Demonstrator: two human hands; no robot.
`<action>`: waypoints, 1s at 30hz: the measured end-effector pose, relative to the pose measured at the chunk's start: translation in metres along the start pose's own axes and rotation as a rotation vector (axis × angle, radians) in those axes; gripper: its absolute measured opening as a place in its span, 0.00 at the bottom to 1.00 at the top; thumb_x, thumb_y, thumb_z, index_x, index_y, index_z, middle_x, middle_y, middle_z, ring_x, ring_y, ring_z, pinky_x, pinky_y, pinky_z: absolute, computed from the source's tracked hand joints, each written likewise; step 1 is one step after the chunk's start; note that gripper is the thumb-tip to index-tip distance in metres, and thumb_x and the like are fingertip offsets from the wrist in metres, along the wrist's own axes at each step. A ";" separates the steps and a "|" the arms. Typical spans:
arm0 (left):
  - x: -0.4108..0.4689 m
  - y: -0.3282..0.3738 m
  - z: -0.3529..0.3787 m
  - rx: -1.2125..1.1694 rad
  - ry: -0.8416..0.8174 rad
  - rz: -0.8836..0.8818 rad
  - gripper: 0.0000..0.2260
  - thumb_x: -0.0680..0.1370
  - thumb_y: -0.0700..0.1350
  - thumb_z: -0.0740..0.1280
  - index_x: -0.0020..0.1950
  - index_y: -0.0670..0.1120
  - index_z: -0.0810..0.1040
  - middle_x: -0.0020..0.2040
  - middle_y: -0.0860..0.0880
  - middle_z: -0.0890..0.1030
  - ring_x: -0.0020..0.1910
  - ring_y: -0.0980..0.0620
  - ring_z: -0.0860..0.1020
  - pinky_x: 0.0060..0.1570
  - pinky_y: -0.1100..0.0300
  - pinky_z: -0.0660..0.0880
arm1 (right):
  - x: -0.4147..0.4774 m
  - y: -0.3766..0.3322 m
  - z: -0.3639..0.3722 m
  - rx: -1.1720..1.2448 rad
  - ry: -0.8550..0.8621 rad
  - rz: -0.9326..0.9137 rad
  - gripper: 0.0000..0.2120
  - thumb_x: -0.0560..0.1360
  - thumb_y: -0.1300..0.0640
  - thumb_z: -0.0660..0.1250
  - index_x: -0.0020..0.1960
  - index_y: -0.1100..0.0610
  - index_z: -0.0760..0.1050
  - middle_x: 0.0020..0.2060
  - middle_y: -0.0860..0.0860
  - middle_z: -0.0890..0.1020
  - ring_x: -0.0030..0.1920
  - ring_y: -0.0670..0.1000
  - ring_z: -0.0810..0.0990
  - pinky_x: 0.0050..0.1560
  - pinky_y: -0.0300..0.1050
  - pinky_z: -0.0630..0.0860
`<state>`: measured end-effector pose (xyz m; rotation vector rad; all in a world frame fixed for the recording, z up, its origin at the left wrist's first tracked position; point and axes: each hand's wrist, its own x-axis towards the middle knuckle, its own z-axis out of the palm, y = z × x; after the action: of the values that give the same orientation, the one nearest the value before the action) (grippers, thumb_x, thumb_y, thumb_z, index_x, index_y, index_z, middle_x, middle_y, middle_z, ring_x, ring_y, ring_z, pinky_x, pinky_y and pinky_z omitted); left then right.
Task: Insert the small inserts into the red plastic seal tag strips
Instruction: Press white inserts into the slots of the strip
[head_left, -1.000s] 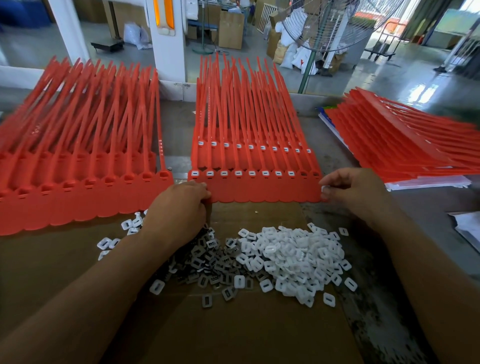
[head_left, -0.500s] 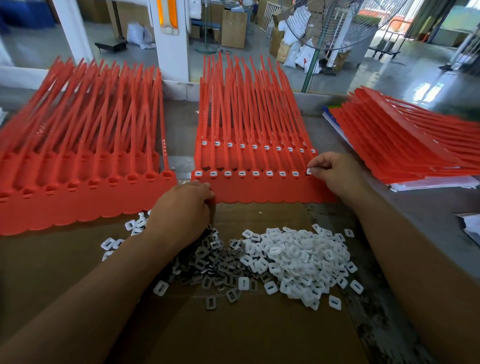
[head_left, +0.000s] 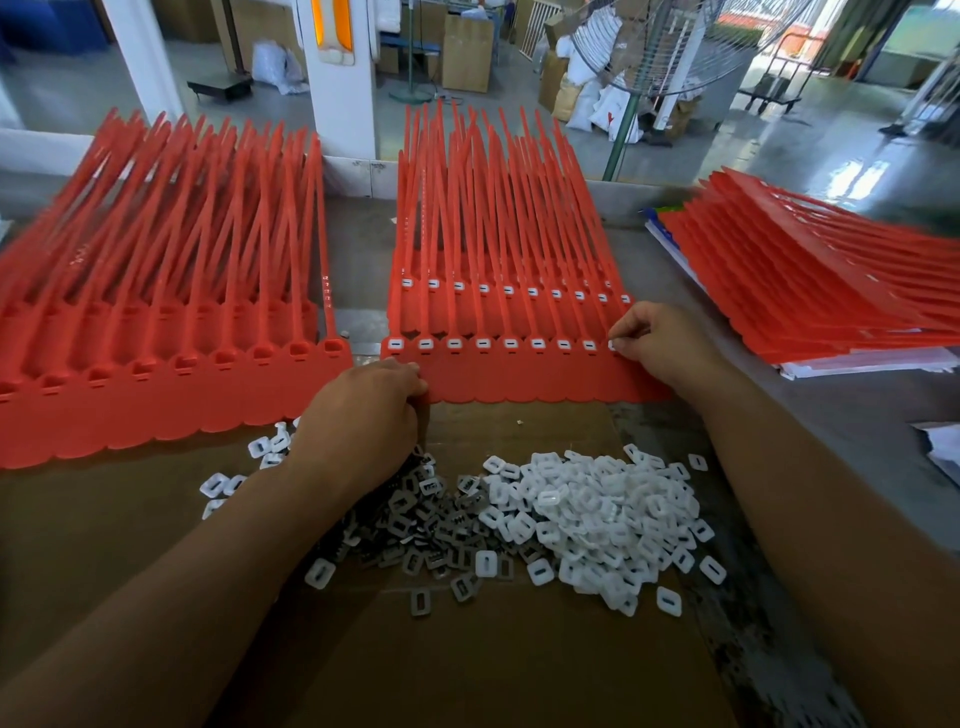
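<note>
A sheet of joined red seal tag strips lies in the middle, with white inserts seated in its row of sockets. My right hand pinches a white insert at the rightmost socket of that row. My left hand grips the sheet's lower left corner, fingers curled over the edge. In front of the sheet lie a pile of white inserts and a pile of grey metal inserts.
A second red tag sheet with empty sockets lies at the left. A stack of red sheets sits at the right on white paper. Brown cardboard covers the table under the inserts. A fan stand rises behind.
My right hand moved from the sheet's lower right edge up to the rightmost socket with a white insert. My left hand stayed at the sheet's lower left corner.
</note>
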<state>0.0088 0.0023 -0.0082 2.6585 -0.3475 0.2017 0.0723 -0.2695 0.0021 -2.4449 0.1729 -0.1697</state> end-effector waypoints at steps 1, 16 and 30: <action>0.000 0.000 0.000 0.001 -0.003 -0.001 0.18 0.73 0.34 0.58 0.61 0.44 0.76 0.66 0.49 0.73 0.65 0.50 0.70 0.65 0.57 0.64 | 0.000 -0.001 0.000 -0.010 -0.001 0.004 0.13 0.71 0.65 0.68 0.33 0.51 0.73 0.34 0.43 0.75 0.41 0.45 0.73 0.43 0.38 0.67; 0.001 0.000 0.000 0.003 0.002 0.000 0.18 0.74 0.34 0.58 0.61 0.44 0.76 0.66 0.49 0.73 0.66 0.50 0.69 0.65 0.59 0.62 | 0.014 -0.014 -0.005 -0.013 -0.004 0.189 0.15 0.65 0.68 0.73 0.32 0.51 0.72 0.59 0.55 0.78 0.59 0.54 0.75 0.57 0.44 0.69; 0.000 0.000 0.000 -0.003 0.006 -0.013 0.18 0.74 0.34 0.58 0.61 0.44 0.76 0.66 0.50 0.73 0.65 0.50 0.70 0.64 0.58 0.63 | -0.002 -0.003 0.001 0.028 0.061 0.049 0.07 0.70 0.65 0.70 0.39 0.55 0.74 0.36 0.48 0.76 0.40 0.46 0.74 0.38 0.37 0.69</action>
<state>0.0085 0.0022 -0.0078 2.6562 -0.3286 0.2057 0.0710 -0.2663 0.0026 -2.4063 0.2548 -0.2239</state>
